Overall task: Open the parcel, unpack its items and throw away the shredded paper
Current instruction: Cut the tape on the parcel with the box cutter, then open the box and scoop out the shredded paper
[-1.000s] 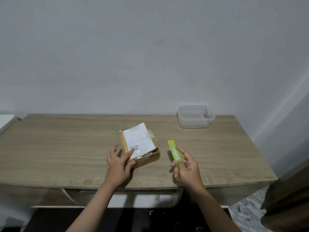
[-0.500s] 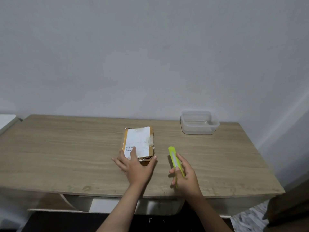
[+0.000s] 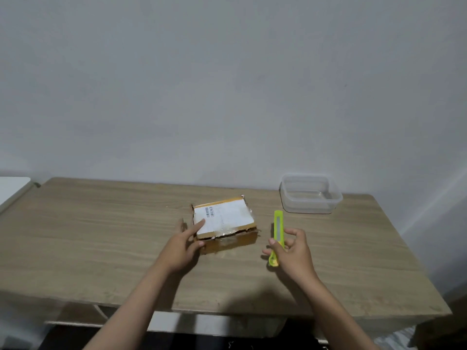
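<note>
Left fingers (image 3: 199, 224) on parcel (image 3: 225, 219); right hand (image 3: 293, 253) grips cutter (image 3: 278, 228).

Your left hand (image 3: 181, 245) rests against the near-left corner of the flat brown cardboard parcel (image 3: 225, 227), with one of its fingers (image 3: 199, 224) lying on the white shipping label (image 3: 222, 217). The parcel lies flat on the light wood-grain bench (image 3: 101, 236). Your right hand (image 3: 294, 253) holds the lime-green plastic utility cutter (image 3: 278, 229) just right of the parcel, tip pointing away from you. A clear rectangular plastic container (image 3: 310, 193) stands at the far-right of the bench, near the grey wall (image 3: 227, 84).
</note>
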Motion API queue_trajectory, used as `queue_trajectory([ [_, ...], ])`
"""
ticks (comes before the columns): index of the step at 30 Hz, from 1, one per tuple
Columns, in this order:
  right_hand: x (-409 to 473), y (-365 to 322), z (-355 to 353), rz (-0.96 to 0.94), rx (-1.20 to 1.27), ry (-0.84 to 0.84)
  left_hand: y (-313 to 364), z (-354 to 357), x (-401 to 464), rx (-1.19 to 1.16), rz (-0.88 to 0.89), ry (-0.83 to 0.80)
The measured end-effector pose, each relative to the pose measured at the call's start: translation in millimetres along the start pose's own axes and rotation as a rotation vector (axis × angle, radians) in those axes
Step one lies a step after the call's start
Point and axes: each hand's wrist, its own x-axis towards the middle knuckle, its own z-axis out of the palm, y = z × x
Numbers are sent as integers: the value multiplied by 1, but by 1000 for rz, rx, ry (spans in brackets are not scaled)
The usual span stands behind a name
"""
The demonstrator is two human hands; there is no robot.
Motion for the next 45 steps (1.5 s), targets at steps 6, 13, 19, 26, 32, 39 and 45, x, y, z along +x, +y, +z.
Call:
queue_trajectory([
  [6,57,-4,3,54,-2,135,0,20,-13,-242,18,93],
  [13,120,12,29,100,-149,393,6,38,-11,-237,2,307],
  [19,140,22,34,62,-382,289,5,42,-10,-160,-2,361],
  [26,143,29,27,-35,-612,232,7,41,-11,-131,1,380],
  [32,115,20,26,-235,-581,283,7,41,-11,-112,-3,387],
  [39,46,12,52,-119,-124,-165,8,36,-13,-205,-16,325],
  [45,-3,26,33,-214,-392,-130,17,34,-47,-385,-42,242],
])
